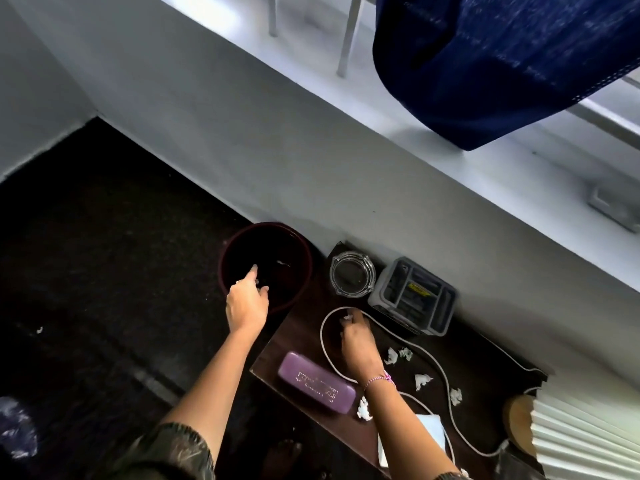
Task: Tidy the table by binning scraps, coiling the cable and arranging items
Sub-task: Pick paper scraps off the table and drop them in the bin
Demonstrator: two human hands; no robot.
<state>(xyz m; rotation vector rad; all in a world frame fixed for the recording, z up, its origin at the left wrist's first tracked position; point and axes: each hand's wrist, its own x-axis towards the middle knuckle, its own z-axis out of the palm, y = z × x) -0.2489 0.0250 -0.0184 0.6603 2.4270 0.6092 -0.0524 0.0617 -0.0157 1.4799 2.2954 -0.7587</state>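
Left hand [246,304], fingers apart, hangs over the bin [266,266] w/ nothing held; right hand [356,337] pinches a paper scrap [346,318] beside the white cable [437,367] near the table's far edge, so it may snag the cable & drag it.

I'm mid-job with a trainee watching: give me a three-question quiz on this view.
1. True or false: the left hand is over the bin.
2. What does the right hand pinch? A) paper scrap B) purple case C) glass ashtray
3. Fill in: the white cable lies ____ on the table, not coiled.

Key: 1 true; 2 A; 3 loose.
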